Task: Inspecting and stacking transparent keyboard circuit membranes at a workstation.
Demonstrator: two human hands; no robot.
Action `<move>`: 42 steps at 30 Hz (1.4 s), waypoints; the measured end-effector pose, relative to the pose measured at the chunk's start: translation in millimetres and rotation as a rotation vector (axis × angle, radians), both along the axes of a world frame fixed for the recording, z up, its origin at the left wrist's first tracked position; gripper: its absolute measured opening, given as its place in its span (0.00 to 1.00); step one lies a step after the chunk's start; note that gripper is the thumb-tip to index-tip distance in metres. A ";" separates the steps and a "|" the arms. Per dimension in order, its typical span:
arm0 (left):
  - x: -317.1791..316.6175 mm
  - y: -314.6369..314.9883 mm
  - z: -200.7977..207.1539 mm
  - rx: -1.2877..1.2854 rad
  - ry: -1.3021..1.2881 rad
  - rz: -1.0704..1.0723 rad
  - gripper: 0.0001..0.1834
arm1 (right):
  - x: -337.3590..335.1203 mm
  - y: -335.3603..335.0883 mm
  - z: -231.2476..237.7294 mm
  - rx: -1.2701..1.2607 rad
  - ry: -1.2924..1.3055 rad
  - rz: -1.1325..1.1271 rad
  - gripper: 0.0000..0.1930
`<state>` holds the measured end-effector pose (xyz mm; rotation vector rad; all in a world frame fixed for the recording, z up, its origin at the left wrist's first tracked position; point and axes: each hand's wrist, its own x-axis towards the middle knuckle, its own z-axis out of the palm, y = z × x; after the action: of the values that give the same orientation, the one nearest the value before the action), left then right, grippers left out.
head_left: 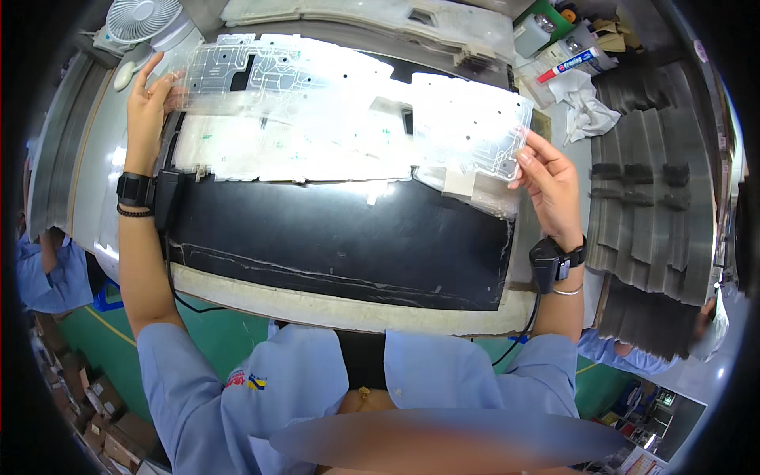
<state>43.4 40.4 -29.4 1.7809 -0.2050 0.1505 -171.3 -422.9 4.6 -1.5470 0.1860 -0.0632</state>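
A long transparent circuit film [467,119] with silvery printed traces, cut-outs and small dark dots stretches between my hands, its surface washed out by glare. My right hand [552,184] pinches its right end between thumb and fingers. At the opposite end my left hand [148,107] grips the film's edge, with one finger pointing up off it. Beneath the film lies a stack of similar pale sheets [229,150], partly seen through it. That stack rests at the far side of a black mat [340,237].
A white fan [146,20] stands at the far left. More sheets [356,20] lie along the back. At the far right are a red-and-blue marker [568,65], crumpled white tissue [586,107] and a clear bottle [534,36]. Grey stacked sheets [645,190] line the right side.
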 end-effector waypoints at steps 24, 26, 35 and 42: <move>-15.3 -17.8 19.4 -0.340 0.014 -0.189 0.31 | 53.0 -43.8 -25.1 -0.027 -0.110 -0.206 0.14; -17.6 -22.9 31.8 -0.455 -0.021 -0.172 0.33 | 91.3 -64.6 -30.8 0.051 -0.166 -0.229 0.15; -18.2 -23.0 30.5 -0.016 -0.056 -0.150 0.35 | 191.1 -70.4 -30.6 -0.185 -0.088 -0.333 0.16; -7.2 -59.0 31.4 0.597 -0.591 -0.157 0.13 | 195.7 -64.7 -12.8 -0.498 -0.189 -0.248 0.12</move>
<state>36.1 -18.6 2.0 2.2594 -0.8863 0.5475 24.4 -487.6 -8.2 -1.9930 0.2222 -0.4801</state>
